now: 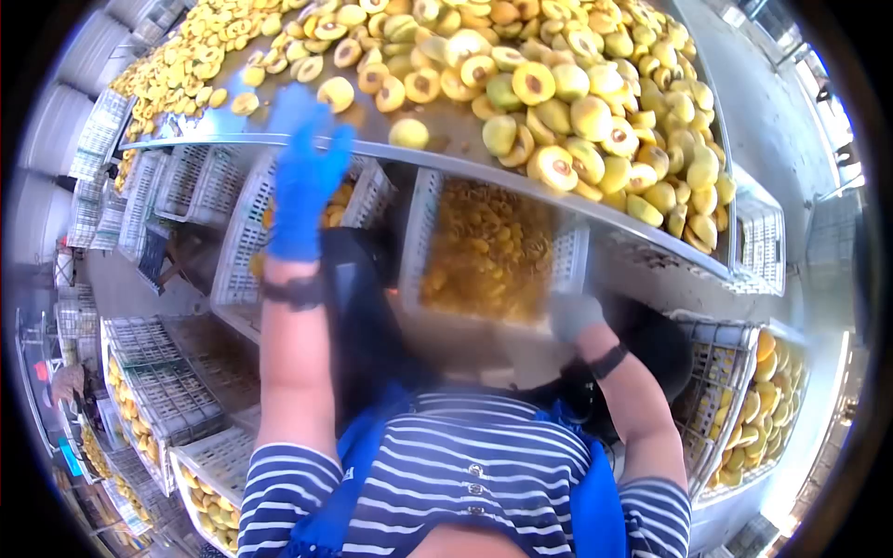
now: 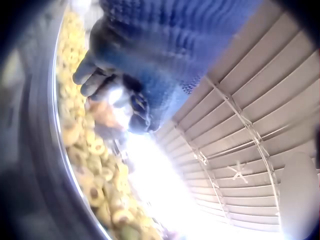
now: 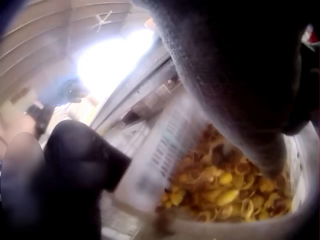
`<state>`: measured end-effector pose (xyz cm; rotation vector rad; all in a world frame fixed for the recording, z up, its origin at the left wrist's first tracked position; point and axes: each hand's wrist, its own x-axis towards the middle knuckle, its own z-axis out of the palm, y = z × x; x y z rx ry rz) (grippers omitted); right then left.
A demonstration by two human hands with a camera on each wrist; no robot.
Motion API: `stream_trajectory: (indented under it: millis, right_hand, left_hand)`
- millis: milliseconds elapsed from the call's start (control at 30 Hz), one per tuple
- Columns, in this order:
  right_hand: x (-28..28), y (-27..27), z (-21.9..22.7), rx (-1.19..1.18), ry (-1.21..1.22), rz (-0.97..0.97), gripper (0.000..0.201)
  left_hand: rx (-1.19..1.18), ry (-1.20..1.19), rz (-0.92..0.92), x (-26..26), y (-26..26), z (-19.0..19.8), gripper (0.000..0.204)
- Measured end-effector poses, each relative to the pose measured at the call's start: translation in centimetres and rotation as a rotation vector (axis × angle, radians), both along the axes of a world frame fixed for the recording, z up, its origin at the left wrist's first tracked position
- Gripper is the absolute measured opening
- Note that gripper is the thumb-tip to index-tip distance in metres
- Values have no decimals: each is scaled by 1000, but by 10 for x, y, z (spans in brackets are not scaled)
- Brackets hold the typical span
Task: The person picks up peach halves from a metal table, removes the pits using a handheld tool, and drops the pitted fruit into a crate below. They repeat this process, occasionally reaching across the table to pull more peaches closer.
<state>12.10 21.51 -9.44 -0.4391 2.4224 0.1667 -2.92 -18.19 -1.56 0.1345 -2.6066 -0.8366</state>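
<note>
In a blue glove, the left hand (image 1: 302, 181) reaches over the metal table edge (image 1: 372, 147), fingers extended and apart; the left wrist view shows the gloved hand (image 2: 140, 75) close up beside the fruit, blurred, with an orange patch by its fingers that I cannot identify. The right hand (image 1: 575, 318), gloved in grey, is at the near right corner of a white crate (image 1: 419, 228) of cut yellow fruit (image 1: 488, 246). From the right wrist camera, the glove (image 3: 235, 85) covers the crate's rim, one fingertip hanging inside above the fruit (image 3: 227, 195).
Halved yellow fruit (image 1: 591, 116) is heaped on the table, thickest at the right. Another crate (image 1: 233, 237) stands left of the middle one. More white crates of fruit stand at the left (image 1: 163, 372) and right (image 1: 735, 363). Dark-clad legs (image 1: 358, 307) flank the middle crate.
</note>
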Motion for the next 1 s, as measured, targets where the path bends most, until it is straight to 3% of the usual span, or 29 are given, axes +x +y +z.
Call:
stream_trajectory:
  millis: [100, 167, 267, 300, 367, 400, 433, 500, 533, 600, 700, 767, 833, 900, 967, 1000]
  right_hand:
    - [24, 29, -45, 40, -45, 7, 26]
    - [18, 35, -39, 41, 20, -72, 24]
    - [8, 34, -9, 69, -93, -122, 30]
    - [1, 32, 1, -93, 26, -193, 31]
    - [-12, 27, 7, -512, 245, -354, 33]
    - [-19, 14, 26, -729, 289, -448, 33]
    - [-28, -3, 53, -948, 325, -540, 34]
    - [-41, -24, 82, -1059, 278, -582, 40]
    - [-47, -34, 90, -1108, 289, -582, 41]
    - [-57, -49, 96, -1179, 269, -617, 41]
    - [-70, -58, 98, -1202, 354, -600, 40]
    - [-75, -61, 97, -1162, 363, -595, 40]
    - [-77, -64, 91, -1147, 387, -580, 39]
    - [-79, -67, 89, -1202, 440, -616, 37]
    - [-86, -71, 88, -1305, 512, -690, 35]
    - [-88, -73, 86, -1410, 583, -770, 33]
  left_hand:
    - [-188, 31, -127, -22, 74, 11, 52]
    - [-319, -301, -162, -49, 97, -9, 45]
    - [-260, -353, -260, -83, 92, -28, 43]
    - [-268, -349, -264, -84, 88, -28, 43]
    - [755, -459, -313, -84, 76, -27, 45]
    - [1126, -463, -384, -64, 81, -2, 44]
    - [1379, -449, -568, -58, 80, -4, 46]
    - [1656, -439, -775, -32, 103, 12, 48]
    - [1648, -434, -775, -22, 115, 17, 48]
    - [998, -182, -739, -5, 138, 19, 49]
    - [955, -75, -828, 9, 163, 21, 50]
    - [1081, -183, -862, 7, 170, 18, 50]
    - [1010, -214, -762, 7, 173, 15, 50]
    - [1091, -270, -722, 3, 172, 11, 52]
    - [889, -52, -796, 5, 170, 8, 44]
    - [898, -55, -792, 6, 171, 7, 44]
